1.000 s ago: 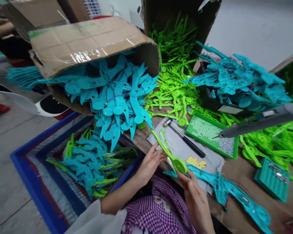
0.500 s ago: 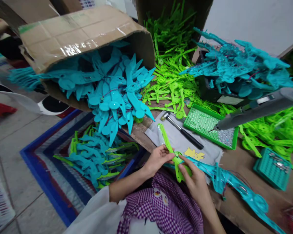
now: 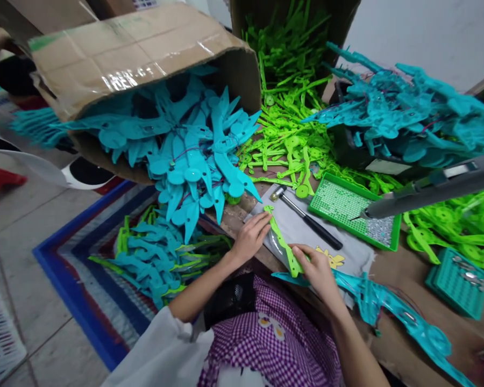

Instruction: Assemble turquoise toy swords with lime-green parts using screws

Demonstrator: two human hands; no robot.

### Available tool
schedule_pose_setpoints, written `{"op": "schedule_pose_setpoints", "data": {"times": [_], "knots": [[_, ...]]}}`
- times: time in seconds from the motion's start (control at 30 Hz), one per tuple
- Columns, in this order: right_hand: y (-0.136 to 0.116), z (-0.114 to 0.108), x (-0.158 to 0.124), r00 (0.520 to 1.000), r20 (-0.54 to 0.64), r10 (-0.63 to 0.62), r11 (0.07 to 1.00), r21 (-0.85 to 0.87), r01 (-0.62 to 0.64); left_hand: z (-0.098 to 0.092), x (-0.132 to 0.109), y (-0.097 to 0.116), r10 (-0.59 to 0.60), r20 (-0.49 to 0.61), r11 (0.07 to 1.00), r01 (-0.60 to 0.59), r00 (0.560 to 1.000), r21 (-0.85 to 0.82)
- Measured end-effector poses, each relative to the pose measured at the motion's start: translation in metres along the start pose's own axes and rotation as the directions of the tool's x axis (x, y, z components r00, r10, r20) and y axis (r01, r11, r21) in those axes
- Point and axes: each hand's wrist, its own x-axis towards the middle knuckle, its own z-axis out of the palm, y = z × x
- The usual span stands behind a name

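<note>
A long lime-green plastic part (image 3: 279, 235) slants over the grey cloth, its upper end pointing away from me. My left hand (image 3: 249, 239) has its fingers together on the part's upper portion, gripping its left edge. Lower down, my right hand (image 3: 318, 271) pinches the near end between thumb and fingers. A clear, shiny layer shows along the part's left side. Just beyond lies a hammer (image 3: 308, 220) with a black handle on the grey cloth (image 3: 272, 247). Partly behind my right hand, a long turquoise plastic assembly (image 3: 391, 295) with thin wires rests on the bench.
A green tray (image 3: 342, 207) of small metal pieces sits under a grey tool (image 3: 419, 193). Turquoise parts spill from a cardboard box (image 3: 145, 48); more fill a black bin (image 3: 355, 153). Green parts (image 3: 292, 145) lie heaped behind. A blue-rimmed container (image 3: 78, 301) stands at left, a teal tray (image 3: 455, 285) at right.
The green part has turned over and moved farther from my body, onto the cloth. My left hand has slid to its upper end; my right hand has shifted to its near end.
</note>
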Motion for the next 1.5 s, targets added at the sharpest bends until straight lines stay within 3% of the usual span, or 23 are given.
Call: {"op": "schedule_pose_setpoints", "data": {"times": [0.47, 0.63, 0.73, 0.83, 0.97, 1.17, 1.5], "knots": [[0.002, 0.005, -0.007, 1.000, -0.023, 0.002, 0.999, -0.037, -0.003, 0.001, 0.007, 0.000, -0.026, 0.100, 1.000, 0.027, 0.995, -0.009], [-0.002, 0.002, -0.009, 0.994, -0.022, -0.109, 0.975, -0.197, 0.103, 0.002, 0.012, 0.001, -0.025, 0.095, 0.999, 0.022, 0.995, 0.033], [-0.002, -0.001, -0.018, 0.976, 0.001, -0.217, 0.899, -0.389, 0.200, 0.003, 0.012, 0.002, -0.030, 0.095, 0.998, 0.025, 0.995, 0.060], [0.005, -0.006, -0.030, 0.937, -0.013, -0.348, 0.760, -0.589, 0.274, 0.005, 0.012, 0.001, -0.022, 0.093, 0.997, 0.015, 0.995, 0.081], [0.021, -0.014, -0.041, 0.860, 0.133, -0.493, 0.663, -0.583, 0.470, 0.006, 0.011, 0.001, 0.001, 0.079, 0.996, -0.008, 0.997, 0.083], [0.031, -0.018, -0.044, 0.816, 0.304, -0.492, 0.506, -0.663, 0.552, 0.009, 0.010, -0.001, 0.006, 0.081, 0.994, -0.014, 0.997, 0.107], [0.040, -0.023, -0.051, 0.793, 0.301, -0.530, 0.427, -0.713, 0.556, 0.010, 0.004, 0.004, 0.065, 0.118, 0.974, -0.089, 0.991, 0.209]]}}
